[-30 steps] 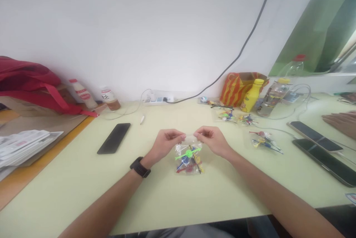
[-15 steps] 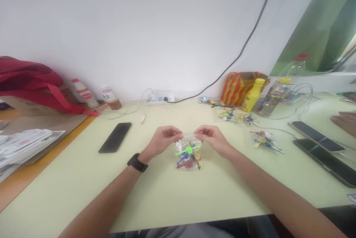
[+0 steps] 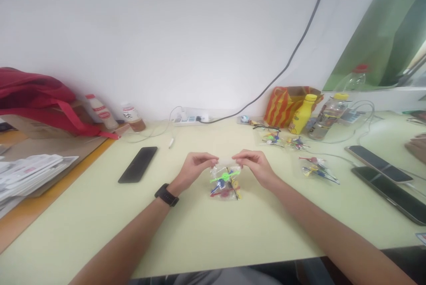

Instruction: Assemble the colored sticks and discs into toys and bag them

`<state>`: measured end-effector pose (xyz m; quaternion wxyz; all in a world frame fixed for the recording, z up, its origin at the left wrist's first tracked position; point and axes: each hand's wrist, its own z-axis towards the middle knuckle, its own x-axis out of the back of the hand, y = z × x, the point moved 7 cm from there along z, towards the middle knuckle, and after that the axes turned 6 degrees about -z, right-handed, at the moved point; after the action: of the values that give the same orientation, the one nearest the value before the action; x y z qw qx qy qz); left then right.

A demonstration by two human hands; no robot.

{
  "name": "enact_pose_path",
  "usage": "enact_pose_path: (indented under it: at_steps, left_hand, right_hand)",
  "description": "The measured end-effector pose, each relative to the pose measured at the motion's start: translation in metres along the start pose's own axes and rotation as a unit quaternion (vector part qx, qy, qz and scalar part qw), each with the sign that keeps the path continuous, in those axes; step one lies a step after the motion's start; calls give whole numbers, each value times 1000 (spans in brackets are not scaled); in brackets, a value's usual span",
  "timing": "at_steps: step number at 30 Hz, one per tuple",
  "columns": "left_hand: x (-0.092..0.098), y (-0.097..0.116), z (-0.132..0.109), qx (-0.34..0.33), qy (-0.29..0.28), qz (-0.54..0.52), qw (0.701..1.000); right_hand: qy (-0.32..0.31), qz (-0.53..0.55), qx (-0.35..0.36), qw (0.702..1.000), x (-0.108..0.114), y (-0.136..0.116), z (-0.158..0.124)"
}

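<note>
pinching a clear bag [image 3: 225, 184] by its upper corners in left hand [image 3: 195, 170] and right hand [image 3: 256, 168], covering those corners with fingertips. making out only, through shiny film, a tangle of green, blue, red and yellow pieces [image 3: 225, 177], too blurred to count. cannot tell if resting on the table [image 3: 186, 240] or hanging just above. farther right, see another blurred bag [image 3: 319, 170] and, at the view's edge, another person's hand [image 3: 416, 146], cut off.

Packet [image 3: 225, 183] at centre, phone [image 3: 138, 165] left, 2 phones [image 3: 379, 164] right, power strip [image 3: 190, 120] behind
</note>
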<state>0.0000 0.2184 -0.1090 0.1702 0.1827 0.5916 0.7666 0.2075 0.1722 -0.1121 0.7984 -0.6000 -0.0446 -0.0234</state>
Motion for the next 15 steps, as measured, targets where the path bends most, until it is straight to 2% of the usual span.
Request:
enact_pose_path:
  at_steps: [5, 9, 15]
  left_hand:
    - [3, -2, 1, -21, 26, 28, 999]
    - [6, -3, 3, -26, 23, 90, 995]
    - [7, -3, 4, -19, 4, 106, 994]
  right_hand:
    - [13, -57, 14, 998, -1, 0, 0]
    - [17, -114, 34, 993, 0, 0, 1]
    - [12, -73, 21, 997, 1, 3, 2]
